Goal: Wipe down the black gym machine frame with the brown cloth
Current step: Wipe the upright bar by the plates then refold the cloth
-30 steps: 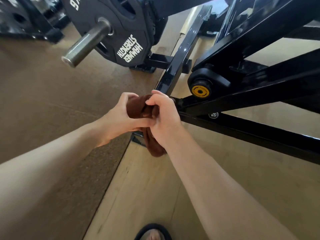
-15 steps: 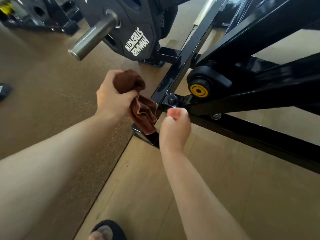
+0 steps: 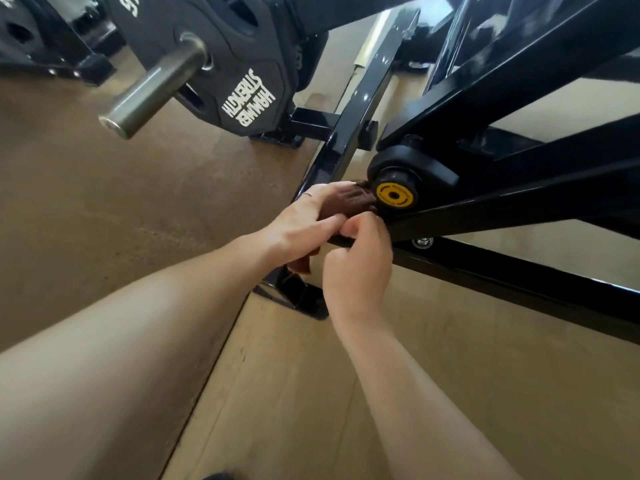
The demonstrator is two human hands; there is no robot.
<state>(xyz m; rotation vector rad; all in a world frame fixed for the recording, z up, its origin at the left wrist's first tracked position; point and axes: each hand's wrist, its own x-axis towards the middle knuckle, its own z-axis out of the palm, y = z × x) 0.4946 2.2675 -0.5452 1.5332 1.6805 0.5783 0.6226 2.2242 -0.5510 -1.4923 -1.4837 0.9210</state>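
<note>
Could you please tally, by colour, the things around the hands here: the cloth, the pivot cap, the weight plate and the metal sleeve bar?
Brown: 1, the bunched brown cloth, held by the left hand with the right hand at its edge.
Yellow: 1, the round yellow pivot cap.
Black: 1, the black rubber weight plate.
Silver: 1, the silver metal sleeve bar.
Total: 4.

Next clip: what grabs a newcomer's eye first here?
Mid-frame, the left hand presses the brown cloth against the black frame, beside a bright yellow cap on the pivot. The right hand pinches near the cloth's lower edge. Upper left, a steel peg juts from a Hammer Strength plate.
</note>
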